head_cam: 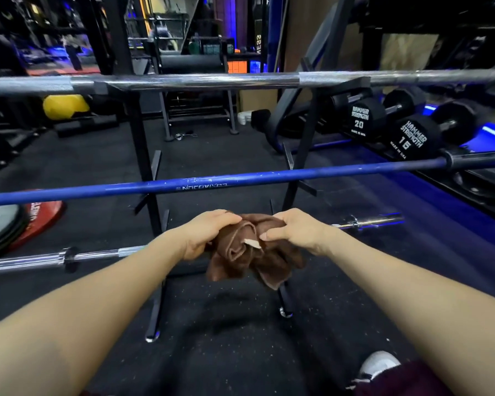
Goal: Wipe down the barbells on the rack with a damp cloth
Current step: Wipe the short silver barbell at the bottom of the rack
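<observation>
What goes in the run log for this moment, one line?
both hands: left hand and right hand grip brown cloth | on lowest chrome barbell | blue barbell, top chrome barbell: untouched

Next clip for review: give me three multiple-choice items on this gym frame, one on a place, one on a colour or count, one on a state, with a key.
1. Where is the brown cloth?
A. Draped over the top bar
B. Bunched at the lowest chrome barbell
C. On the floor by the shoe

2. What colour is the middle barbell on the rack?
A. Blue
B. Red
C. Yellow

3. How is the cloth held?
A. By the left hand only
B. By neither hand
C. By the left hand and right hand together

Key: 1 B, the cloth sits in line with the lowest bar, between its visible ends. 2 A, its shaft is plainly blue. 3 C, fingers of both hands curl round the cloth.
</observation>
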`<state>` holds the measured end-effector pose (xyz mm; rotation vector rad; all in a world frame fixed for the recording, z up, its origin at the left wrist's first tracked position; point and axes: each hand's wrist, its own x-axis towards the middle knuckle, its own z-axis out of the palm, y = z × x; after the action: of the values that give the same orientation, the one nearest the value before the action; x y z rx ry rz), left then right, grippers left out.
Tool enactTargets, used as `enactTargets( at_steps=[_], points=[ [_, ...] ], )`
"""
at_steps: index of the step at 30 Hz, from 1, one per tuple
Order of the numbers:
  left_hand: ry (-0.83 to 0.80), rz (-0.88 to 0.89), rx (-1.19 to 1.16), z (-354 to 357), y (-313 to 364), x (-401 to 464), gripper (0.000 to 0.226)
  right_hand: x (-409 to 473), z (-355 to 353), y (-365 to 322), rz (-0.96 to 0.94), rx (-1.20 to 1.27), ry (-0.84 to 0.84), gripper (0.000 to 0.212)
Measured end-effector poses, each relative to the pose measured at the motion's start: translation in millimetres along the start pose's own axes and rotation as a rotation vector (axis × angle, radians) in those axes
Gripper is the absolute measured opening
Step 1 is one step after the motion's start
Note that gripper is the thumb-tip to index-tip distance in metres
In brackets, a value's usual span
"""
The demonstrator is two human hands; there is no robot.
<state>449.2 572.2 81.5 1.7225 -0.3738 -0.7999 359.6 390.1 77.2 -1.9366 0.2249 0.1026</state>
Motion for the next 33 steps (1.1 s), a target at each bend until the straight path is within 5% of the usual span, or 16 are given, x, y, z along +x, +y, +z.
enactTargets(
  at_steps=[4, 7, 11, 15, 20, 23, 26, 30, 33],
  points=[
    [0.04, 0.021, 0.304, -1, 0, -4, 0.037, 0, 3, -12, -0.051, -0.028, 0.064, 0.01],
    [0.092, 0.043, 0.503, -5, -4, -5, 0.032, -1, -4, -16, -0.054, -0.199, 0.078, 0.014],
    [0.093, 0.072, 0.54, -7, -7, -8, 0.023, 0, -12, -10, 0.009, -0.446, 0.2, 0.031],
    [0.073, 0.023, 0.577, 5, 1, -8, 0.028, 4, -10, -10, 0.087, -0.532, 0.378, 0.025],
    [0.202, 0.013, 0.639, 12, -1, 3, 0.026, 1, 1, -16, 0.13, -0.561, 0.339, 0.032],
    [0.18, -0.026, 0.314, 26, -1, 6, 0.034, 0, 11, -20, 0.109, -0.41, 0.269, 0.032],
    [0.114, -0.21, -0.157, 39, 1, 2, 0.031, -1, 22, -22, 0.098, -0.004, 0.104, 0.033],
    [0.141, -0.244, -0.349, 23, 1, 7, 0.04, -9, 17, -32, 0.11, 0.485, -0.079, 0.014],
    [0.151, -0.258, -0.482, 14, 5, 7, 0.054, -7, 6, -29, 0.172, 0.489, 0.004, 0.023]
  ],
)
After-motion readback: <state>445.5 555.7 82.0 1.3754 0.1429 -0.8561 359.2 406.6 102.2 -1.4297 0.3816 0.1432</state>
